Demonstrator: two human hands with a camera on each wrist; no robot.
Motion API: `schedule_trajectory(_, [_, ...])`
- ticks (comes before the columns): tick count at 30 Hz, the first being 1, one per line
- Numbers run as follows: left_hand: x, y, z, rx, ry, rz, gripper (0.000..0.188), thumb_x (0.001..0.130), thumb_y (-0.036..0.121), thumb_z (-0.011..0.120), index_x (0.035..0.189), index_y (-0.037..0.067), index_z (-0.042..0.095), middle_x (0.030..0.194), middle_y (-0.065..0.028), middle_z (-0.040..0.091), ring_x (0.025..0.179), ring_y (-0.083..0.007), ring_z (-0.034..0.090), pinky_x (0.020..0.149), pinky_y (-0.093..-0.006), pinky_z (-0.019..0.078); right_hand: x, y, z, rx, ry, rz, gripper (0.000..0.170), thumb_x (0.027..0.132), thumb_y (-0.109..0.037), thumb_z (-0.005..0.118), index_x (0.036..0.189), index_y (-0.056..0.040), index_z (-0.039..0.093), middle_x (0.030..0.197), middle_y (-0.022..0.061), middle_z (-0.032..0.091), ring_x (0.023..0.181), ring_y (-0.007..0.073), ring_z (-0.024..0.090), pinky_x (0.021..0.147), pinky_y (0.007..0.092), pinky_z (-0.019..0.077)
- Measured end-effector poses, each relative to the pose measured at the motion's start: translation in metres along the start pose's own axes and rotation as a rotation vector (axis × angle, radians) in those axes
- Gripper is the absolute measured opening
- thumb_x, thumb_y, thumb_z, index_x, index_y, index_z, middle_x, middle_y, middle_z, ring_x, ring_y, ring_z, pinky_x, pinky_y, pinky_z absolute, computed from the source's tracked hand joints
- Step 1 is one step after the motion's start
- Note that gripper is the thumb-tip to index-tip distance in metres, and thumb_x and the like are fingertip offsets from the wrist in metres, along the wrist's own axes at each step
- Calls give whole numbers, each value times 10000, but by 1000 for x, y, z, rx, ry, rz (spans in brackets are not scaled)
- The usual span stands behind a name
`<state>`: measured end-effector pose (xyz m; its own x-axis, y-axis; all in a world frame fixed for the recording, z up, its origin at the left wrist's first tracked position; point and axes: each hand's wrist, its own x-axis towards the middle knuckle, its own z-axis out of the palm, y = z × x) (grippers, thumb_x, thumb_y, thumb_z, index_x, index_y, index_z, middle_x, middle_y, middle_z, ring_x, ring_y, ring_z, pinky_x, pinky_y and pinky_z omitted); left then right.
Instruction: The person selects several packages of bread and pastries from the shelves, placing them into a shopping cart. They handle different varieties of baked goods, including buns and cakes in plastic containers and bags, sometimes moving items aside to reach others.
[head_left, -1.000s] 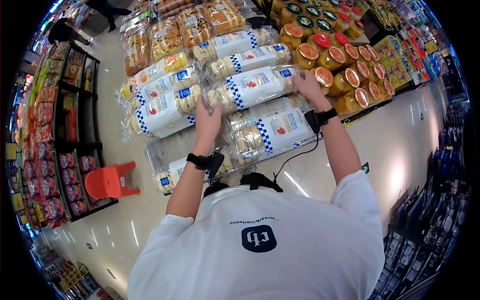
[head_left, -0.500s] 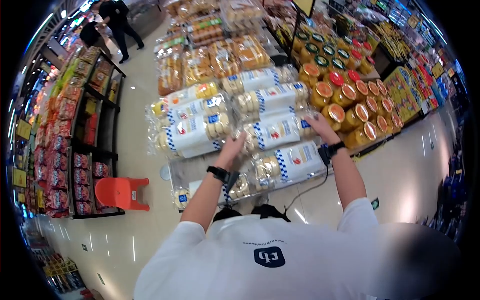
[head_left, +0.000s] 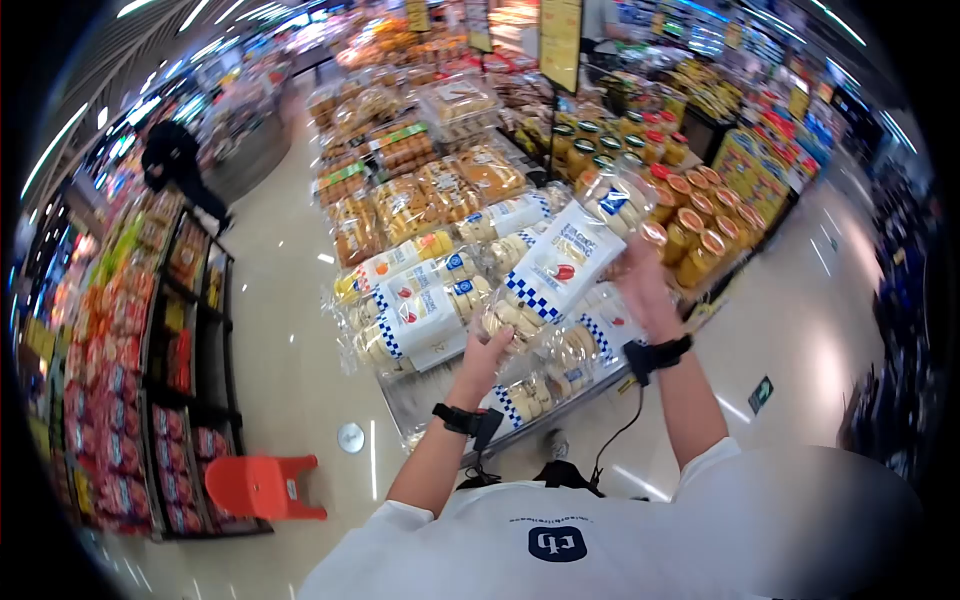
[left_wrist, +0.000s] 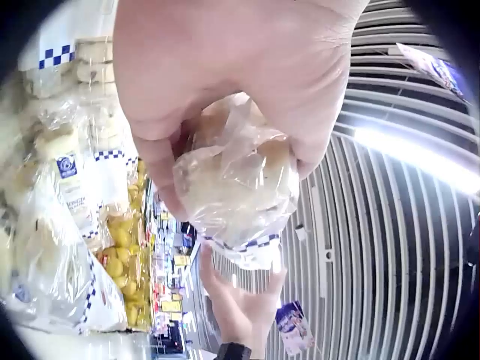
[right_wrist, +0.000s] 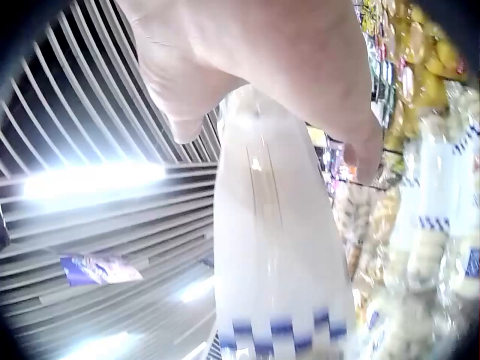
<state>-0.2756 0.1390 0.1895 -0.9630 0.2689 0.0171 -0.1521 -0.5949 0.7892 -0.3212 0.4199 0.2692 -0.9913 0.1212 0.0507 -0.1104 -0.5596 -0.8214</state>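
Note:
A clear bag of round cream-coloured buns [head_left: 565,262], wrapped with a white label and a blue checkered band, is held tilted over the display, its far end up to the right. My left hand [head_left: 485,362] grips the near end; in the left wrist view its thumb and fingers [left_wrist: 161,176] curl round the crinkled plastic. On the package's right side is my right hand [head_left: 645,285], blurred in the head view. The right wrist view shows that hand [right_wrist: 262,60] with thumb and fingers on either side of the package. Similar bags [head_left: 415,312] lie to the left and beneath.
Jars with orange lids [head_left: 700,240] stand right of the buns, and packaged breads [head_left: 405,210] lie behind. A sign post [head_left: 552,130] rises among the goods. At left are a red stool [head_left: 262,485] and a snack shelf [head_left: 150,400]. A person [head_left: 180,165] is in the far aisle.
Both hands have lifted the bag of buns from its row and turned it to a slant. The head view has tilted up, showing more of the store.

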Motion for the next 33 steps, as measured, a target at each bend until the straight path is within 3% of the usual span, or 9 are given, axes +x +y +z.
schedule_trajectory(1, [-9, -6, -3, 2, -40, -28, 681, 873, 137, 665, 1424, 62, 271, 1199, -101, 545, 1066, -184, 560, 906, -305, 484, -35, 21, 32, 4, 29, 122, 513, 909, -185, 650, 1318, -16, 391, 1204, 86, 534, 1033, 168, 547, 889, 296, 476])
schedule_trajectory(3, [-30, -23, -8, 87, -27, 46, 682, 862, 152, 683, 1400, 57, 274, 1245, -108, 506, 1129, -191, 522, 961, -331, 451, -79, 95, 45, -298, 57, -225, 546, 879, -145, 685, 1314, -36, 374, 1224, 90, 531, 1087, 188, 543, 916, 321, 476])
schedule_trajectory(9, [-105, -38, -8, 268, -249, -56, 609, 891, 242, 664, 1346, 45, 309, 1277, -117, 464, 1172, -192, 483, 1003, -339, 409, -190, 84, 63, -57, 255, -240, 644, 821, -114, 744, 1328, -20, 358, 1239, 111, 535, 1110, 188, 540, 937, 332, 472])
schedule_trajectory(12, [-99, -50, -10, 176, -468, -347, 592, 923, 205, 611, 1387, 47, 280, 1327, -153, 444, 1235, -242, 453, 1023, -361, 396, -257, 62, 40, -174, 346, -288, 629, 821, -102, 734, 1323, -15, 366, 1232, 110, 541, 1101, 188, 550, 934, 334, 475])
schedule_trajectory(17, [-129, -69, 82, 351, -830, -133, 703, 887, 225, 666, 1427, 35, 257, 1384, -166, 424, 1257, -254, 454, 1022, -374, 402, -379, 36, 29, -446, 437, -323, 744, 773, -107, 757, 1374, -23, 327, 1290, 110, 524, 1168, 199, 529, 977, 348, 453])
schedule_trajectory(21, [-208, -91, 162, 367, -1248, -491, 626, 872, 193, 689, 1377, 27, 359, 1277, -122, 557, 1180, -191, 537, 984, -353, 446, -476, 40, 7, -588, 523, -360, 932, 743, -130, 785, 1470, -36, 209, 1375, 116, 453, 1259, 216, 459, 1037, 377, 397])
schedule_trajectory(23, [-253, -117, 180, 358, -1259, -655, 613, 864, 192, 703, 1357, 21, 381, 1237, -99, 588, 1140, -184, 565, 963, -339, 464, -529, 40, -3, -555, 628, -376, 983, 736, -132, 793, 1493, -50, 172, 1395, 116, 429, 1282, 215, 430, 1044, 378, 386])
schedule_trajectory(24, [-277, -132, 184, 318, -1247, -644, 451, 884, 186, 687, 1268, 14, 523, 1165, -69, 632, 1062, -152, 595, 927, -299, 476, -554, 42, -4, -551, 693, -392, 980, 740, -136, 793, 1494, -57, 173, 1394, 115, 430, 1282, 212, 428, 1041, 375, 389])
schedule_trajectory(33, [-443, -208, 225, 416, -1465, -805, 491, 855, 166, 714, 1241, -27, 479, 1134, -117, 637, 1027, -179, 621, 877, -314, 517, -737, 81, -19, -475, 1092, -520, 953, 775, -123, 771, 1495, -39, 152, 1354, 124, 461, 1231, 201, 473, 1014, 345, 418])
